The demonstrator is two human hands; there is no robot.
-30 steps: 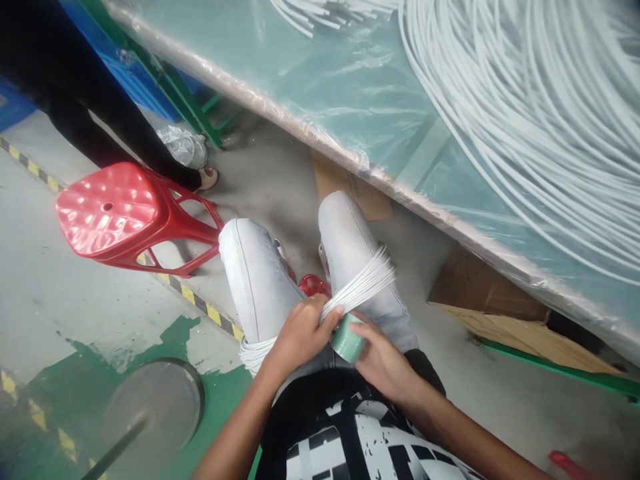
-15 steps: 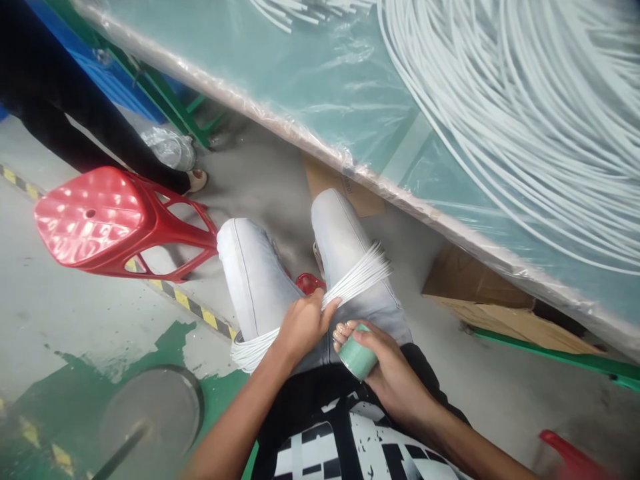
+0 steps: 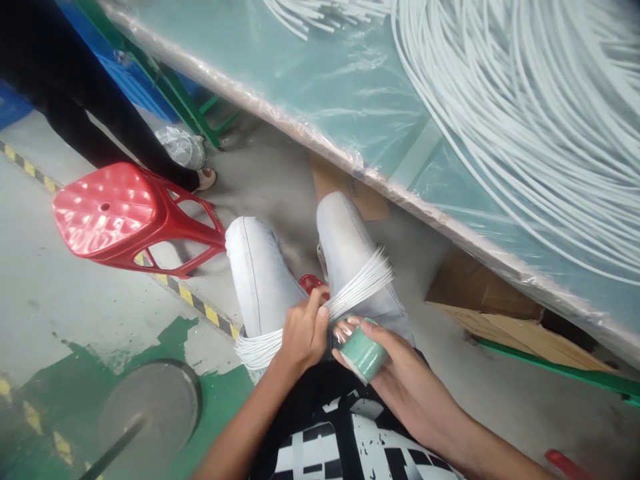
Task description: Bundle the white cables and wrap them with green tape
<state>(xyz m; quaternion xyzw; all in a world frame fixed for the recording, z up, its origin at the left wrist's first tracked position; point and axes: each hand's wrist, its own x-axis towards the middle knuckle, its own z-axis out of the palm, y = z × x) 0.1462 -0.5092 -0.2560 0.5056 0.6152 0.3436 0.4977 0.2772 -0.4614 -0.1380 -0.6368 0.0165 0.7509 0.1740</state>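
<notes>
From where I stand, I see a seated person in pale jeans (image 3: 255, 273), and both hands are busy above the lap. The left hand (image 3: 306, 332) is closed around a bundle of thin white cables (image 3: 360, 285), near its cut ends. These ends spread like a small fan over the right thigh, and another part of the same bundle lies across the left thigh. The right hand (image 3: 383, 357) holds a green roll (image 3: 364, 352) (it looks like a tape, shiny on the side), with the fingers curled about it. The roll is just beside the bundle; whether the fingertips touch the cables, I cannot tell.

In front, a big coil of white cables (image 3: 525, 120) rests on the green surface (image 3: 350, 87), which has clear plastic over it. A red stool (image 3: 107, 210) stands at the left, near the dark-trousered legs (image 3: 100, 93) of another person.
</notes>
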